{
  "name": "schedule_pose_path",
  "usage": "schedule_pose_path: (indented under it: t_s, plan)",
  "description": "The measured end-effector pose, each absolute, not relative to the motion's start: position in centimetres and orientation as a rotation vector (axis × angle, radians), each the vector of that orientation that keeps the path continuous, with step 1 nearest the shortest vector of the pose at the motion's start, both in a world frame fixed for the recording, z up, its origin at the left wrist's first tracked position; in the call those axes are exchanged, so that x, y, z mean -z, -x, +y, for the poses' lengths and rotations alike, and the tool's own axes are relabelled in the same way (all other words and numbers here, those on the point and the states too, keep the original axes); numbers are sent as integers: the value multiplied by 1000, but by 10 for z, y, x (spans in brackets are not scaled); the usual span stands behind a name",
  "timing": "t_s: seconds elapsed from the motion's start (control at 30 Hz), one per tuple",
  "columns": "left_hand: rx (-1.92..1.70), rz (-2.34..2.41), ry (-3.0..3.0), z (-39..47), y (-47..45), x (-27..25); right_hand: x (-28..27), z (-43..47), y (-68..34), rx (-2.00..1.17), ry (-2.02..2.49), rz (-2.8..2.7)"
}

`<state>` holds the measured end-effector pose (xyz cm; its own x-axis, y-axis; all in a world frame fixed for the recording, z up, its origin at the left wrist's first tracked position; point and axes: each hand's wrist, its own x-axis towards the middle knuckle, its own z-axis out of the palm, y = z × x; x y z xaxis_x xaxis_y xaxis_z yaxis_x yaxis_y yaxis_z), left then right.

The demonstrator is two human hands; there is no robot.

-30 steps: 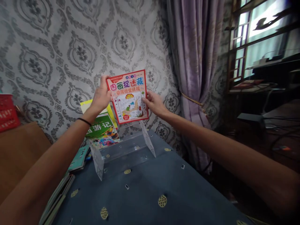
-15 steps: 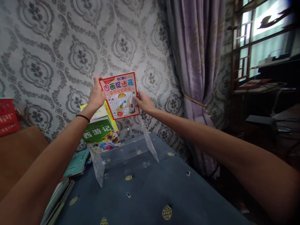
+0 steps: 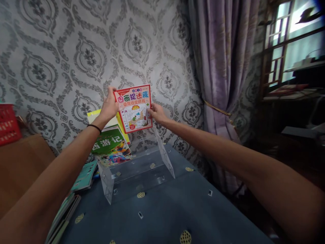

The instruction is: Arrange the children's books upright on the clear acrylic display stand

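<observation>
Left hand (image 3: 109,106), right hand (image 3: 158,114): grip holding red-bordered book (image 3: 135,110) by sides, above clear rack (image 3: 164,152); rear fingers hidden. Green book (image 3: 109,140) partly behind left forearm (image 3: 73,161). Red basket (image 3: 9,124) cut off left.

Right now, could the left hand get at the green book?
Probably, but only if it lets go: the left hand holds the red-bordered book by its left side. The green book stands just below, its front mostly uncovered, though the left forearm crosses in front of its left part.

Dim, glaring window (image 3: 301,51), blurred, stretched edges
</observation>
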<state>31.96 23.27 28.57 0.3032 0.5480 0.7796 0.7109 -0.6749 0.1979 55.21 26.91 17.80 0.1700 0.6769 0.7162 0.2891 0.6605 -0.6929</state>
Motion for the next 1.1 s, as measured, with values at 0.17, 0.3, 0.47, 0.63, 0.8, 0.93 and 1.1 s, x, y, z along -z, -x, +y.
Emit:
schedule_pose_path:
  t_s: [0.17,0.3,0.47,0.63,0.8,0.93,1.1]
  plan:
    - [1241,-1227,2396,228,-326,-282,-170,279,-558,-377,861,-1412]
    - [1259,-1234,2408,233,-331,-279,-164,286,-562,-400,853,-1408]
    - [1321,-1193,2430,245,-333,-277,-160,295,-564,-416,853,-1409]
    - [1295,-1227,2472,250,-330,-275,-160,301,-566,-421,874,-1424]
    - [1414,-1237,2482,266,-325,-268,-159,307,-567,-424,901,-1457]
    - [1462,-1257,2477,280,-324,-262,-155,312,-568,-410,937,-1479]
    - [1386,-1339,2453,279,-328,-259,-148,313,-572,-359,969,-1519]
